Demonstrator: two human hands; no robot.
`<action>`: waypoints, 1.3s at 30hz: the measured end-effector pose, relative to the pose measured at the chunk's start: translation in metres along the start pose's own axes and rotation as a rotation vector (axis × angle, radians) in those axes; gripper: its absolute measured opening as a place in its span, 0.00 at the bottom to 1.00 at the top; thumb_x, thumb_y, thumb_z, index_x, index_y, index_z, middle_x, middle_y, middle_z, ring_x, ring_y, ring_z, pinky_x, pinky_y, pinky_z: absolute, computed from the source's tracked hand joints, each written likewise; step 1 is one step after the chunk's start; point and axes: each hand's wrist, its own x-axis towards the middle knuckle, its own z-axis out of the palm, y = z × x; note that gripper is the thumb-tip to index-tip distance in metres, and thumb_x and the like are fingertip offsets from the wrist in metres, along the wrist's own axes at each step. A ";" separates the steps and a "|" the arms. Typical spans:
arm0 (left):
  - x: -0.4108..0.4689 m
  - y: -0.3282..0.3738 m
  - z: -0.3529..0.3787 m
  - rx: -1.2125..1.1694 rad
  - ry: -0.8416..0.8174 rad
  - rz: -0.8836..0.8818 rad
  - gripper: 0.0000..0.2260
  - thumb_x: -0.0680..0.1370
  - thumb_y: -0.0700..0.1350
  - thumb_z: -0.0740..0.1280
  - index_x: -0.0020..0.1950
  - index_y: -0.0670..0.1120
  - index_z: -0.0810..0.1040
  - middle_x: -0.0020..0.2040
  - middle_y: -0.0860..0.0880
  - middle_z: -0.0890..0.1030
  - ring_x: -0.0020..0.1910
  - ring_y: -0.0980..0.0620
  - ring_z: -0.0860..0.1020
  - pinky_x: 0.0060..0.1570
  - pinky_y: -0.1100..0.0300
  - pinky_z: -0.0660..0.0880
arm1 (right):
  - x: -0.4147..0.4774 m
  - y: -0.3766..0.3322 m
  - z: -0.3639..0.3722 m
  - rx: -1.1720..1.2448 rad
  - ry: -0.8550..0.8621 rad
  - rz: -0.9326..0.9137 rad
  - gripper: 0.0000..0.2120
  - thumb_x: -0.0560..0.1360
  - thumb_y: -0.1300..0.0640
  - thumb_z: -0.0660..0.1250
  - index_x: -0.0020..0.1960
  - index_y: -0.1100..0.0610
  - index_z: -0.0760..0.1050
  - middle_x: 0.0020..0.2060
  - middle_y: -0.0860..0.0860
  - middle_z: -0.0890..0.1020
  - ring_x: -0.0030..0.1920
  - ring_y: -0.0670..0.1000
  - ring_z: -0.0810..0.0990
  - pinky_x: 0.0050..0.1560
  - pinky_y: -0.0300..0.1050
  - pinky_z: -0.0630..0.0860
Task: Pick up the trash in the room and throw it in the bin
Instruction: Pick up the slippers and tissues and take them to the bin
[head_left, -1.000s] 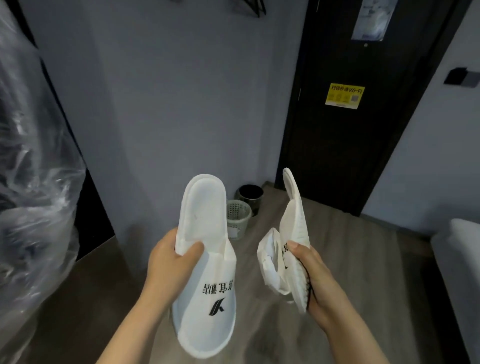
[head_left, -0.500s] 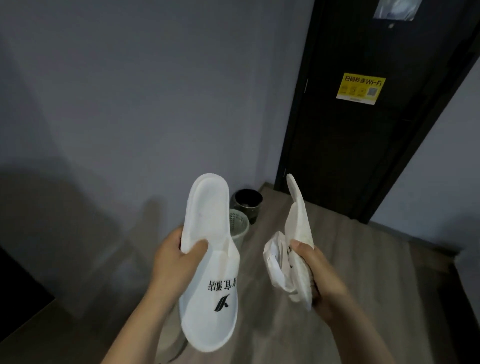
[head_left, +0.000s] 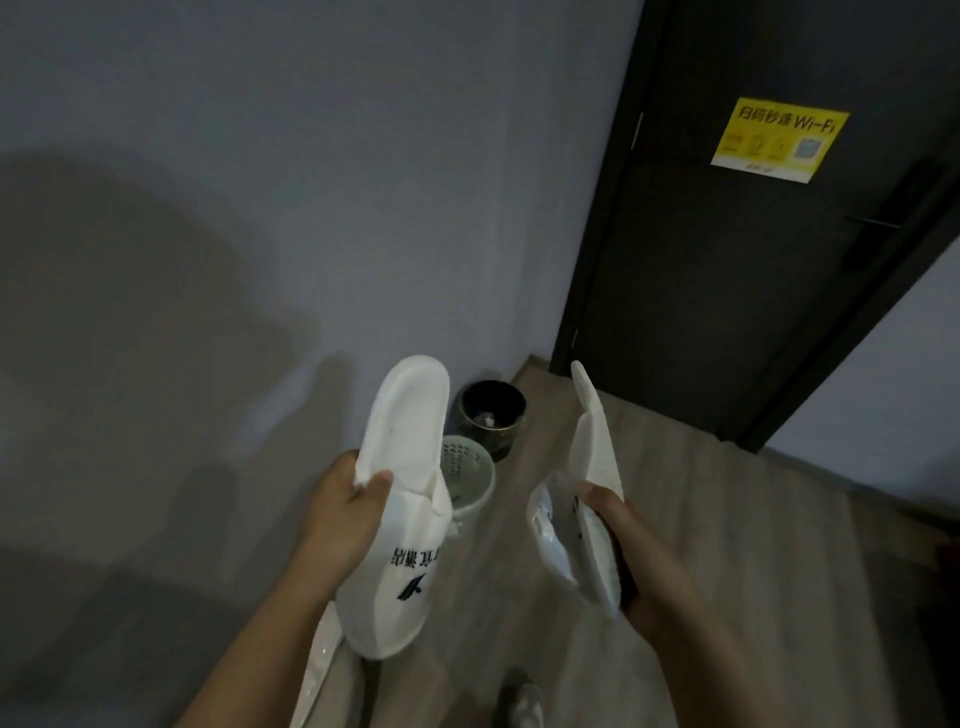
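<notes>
White fabric: our left hand (head_left: 337, 514) is gripping the printed slipper (head_left: 400, 519), our right hand (head_left: 649, 561) is pinching the second slipper (head_left: 595, 457) and a wrapper (head_left: 550, 535). Beyond, the pale basket bin (head_left: 480, 467) and the dark bin (head_left: 498, 444) are drawing nearer than before; we are judging the drop close.

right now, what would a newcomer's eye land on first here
Two white disposable slippers are held up mid-frame: the left hand grips the printed slipper flat to the camera, and the right hand holds the second slipper edge-on. Just beyond them, on the floor by the wall, stand a dark bin and a pale perforated basket. At upper right, a yellow Wi-Fi sticker stands out on the dark door.
</notes>
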 end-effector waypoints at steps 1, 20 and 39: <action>0.019 0.002 0.011 0.020 0.011 0.000 0.04 0.79 0.44 0.63 0.51 0.45 0.75 0.42 0.51 0.77 0.39 0.57 0.74 0.34 0.63 0.67 | 0.025 -0.004 -0.004 -0.005 -0.009 0.017 0.26 0.67 0.41 0.73 0.61 0.49 0.74 0.54 0.53 0.83 0.54 0.56 0.82 0.56 0.57 0.79; 0.274 0.012 0.116 0.204 -0.031 -0.148 0.07 0.79 0.46 0.64 0.47 0.43 0.76 0.38 0.50 0.77 0.36 0.57 0.74 0.32 0.65 0.65 | 0.326 -0.078 -0.022 -0.096 -0.083 0.185 0.21 0.75 0.48 0.66 0.61 0.62 0.75 0.37 0.53 0.85 0.33 0.49 0.84 0.28 0.38 0.77; 0.496 0.006 0.241 0.262 -0.253 -0.157 0.09 0.80 0.47 0.62 0.44 0.42 0.73 0.37 0.50 0.73 0.37 0.52 0.72 0.32 0.66 0.64 | 0.544 -0.105 -0.035 -0.028 -0.042 0.270 0.22 0.74 0.46 0.66 0.64 0.56 0.73 0.50 0.57 0.83 0.46 0.56 0.83 0.35 0.42 0.79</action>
